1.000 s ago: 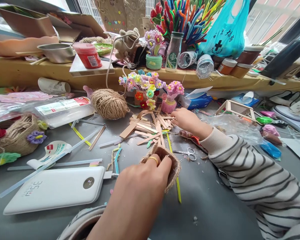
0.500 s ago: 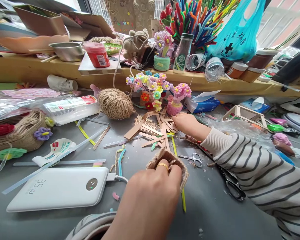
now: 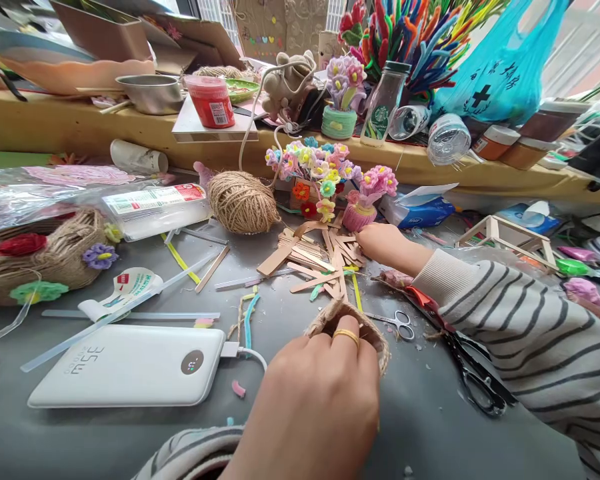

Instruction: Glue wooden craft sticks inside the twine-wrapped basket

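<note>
My left hand [image 3: 320,387], with a gold ring, grips a small twine-covered box [image 3: 380,337], its fingers reaching into the opening. The box is low in front of me, mostly hidden by the hand. My right hand [image 3: 393,245] rests at the right end of a pile of wooden craft sticks [image 3: 307,250], beside a pink yarn pot with pink flowers [image 3: 359,215]. Its fingers are curled, and whatever they may hold is hidden. Small silver scissors [image 3: 403,325] lie to the right of the box. Behind the sticks sits a ball of jute twine [image 3: 244,202].
A white power bank [image 3: 130,367] with a cable lies at left, crossed near its top by clear glue sticks [image 3: 115,312]. Black-handled scissors [image 3: 483,387] lie beneath my right sleeve. A decorated twine basket [image 3: 80,233] stands far left; a crowded ledge [image 3: 330,150] runs behind.
The view has shifted, so most things appear further right. My left hand sits slightly deeper over the box. My right hand stays by the sticks, near the pink pot.
</note>
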The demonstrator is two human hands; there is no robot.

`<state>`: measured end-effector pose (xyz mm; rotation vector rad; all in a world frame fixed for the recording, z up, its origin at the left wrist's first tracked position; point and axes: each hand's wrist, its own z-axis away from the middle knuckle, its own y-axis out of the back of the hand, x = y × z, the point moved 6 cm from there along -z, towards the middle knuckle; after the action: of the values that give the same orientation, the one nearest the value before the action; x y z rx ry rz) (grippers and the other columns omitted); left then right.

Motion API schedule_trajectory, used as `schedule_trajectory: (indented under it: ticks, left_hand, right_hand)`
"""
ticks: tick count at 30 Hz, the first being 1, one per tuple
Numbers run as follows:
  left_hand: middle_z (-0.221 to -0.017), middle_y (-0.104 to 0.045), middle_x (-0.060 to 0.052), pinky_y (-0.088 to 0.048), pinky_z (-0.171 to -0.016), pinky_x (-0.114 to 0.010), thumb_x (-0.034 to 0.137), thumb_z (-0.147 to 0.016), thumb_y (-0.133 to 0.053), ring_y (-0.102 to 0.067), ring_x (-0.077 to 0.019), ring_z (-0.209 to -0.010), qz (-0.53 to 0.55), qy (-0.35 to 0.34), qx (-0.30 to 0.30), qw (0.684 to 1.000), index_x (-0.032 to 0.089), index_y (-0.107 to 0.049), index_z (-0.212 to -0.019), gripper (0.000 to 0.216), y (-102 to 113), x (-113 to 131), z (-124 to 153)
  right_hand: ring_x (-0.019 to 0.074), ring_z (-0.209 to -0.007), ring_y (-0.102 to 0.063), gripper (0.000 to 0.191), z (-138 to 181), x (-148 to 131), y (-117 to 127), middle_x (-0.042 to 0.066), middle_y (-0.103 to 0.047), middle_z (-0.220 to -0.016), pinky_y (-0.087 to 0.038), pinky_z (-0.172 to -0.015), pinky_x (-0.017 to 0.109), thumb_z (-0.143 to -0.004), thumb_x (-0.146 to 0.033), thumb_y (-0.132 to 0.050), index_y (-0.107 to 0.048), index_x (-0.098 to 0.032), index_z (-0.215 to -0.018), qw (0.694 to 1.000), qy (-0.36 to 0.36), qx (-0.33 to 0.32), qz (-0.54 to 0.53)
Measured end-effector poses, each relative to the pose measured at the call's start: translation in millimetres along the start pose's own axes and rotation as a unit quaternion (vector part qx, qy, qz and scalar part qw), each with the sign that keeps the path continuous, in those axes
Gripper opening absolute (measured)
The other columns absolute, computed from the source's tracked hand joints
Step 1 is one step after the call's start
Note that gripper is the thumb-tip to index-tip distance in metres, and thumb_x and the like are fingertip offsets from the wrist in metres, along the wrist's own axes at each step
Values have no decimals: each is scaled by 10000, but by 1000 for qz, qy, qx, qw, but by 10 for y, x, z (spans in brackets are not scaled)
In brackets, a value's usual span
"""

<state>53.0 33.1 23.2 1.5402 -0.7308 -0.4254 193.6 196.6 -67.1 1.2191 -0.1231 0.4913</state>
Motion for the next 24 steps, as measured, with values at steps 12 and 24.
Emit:
schedule_trajectory:
  ticks: [12, 24]
  left_hand:
    - [-904, -702, -11, -463, -516, -236, 9, -777, -488, -632, -154, -602, -57, -23, 14, 998, 211, -656, -874, 280, -74, 55, -9]
    - [-614, -652, 66, -350, -432, -191, 162, -812, -535, -483, -77, -411, 194, 5, 105, 975, 222, -633, -765, 123, 102, -309, 105]
  right_hand:
    - [185, -974, -585, 326, -32, 98, -8, 81, -576, -1148, -505, -819, 395, -878, -346, -533, -547, -158, -1144, 999, -15, 12, -28]
    - [170, -941, -595, 286, 238, 401, 117, 67, -598, -1102, -508, -806, 379, -882, -344, -528, -570, -162, -1098, 988, -60, 68, -126]
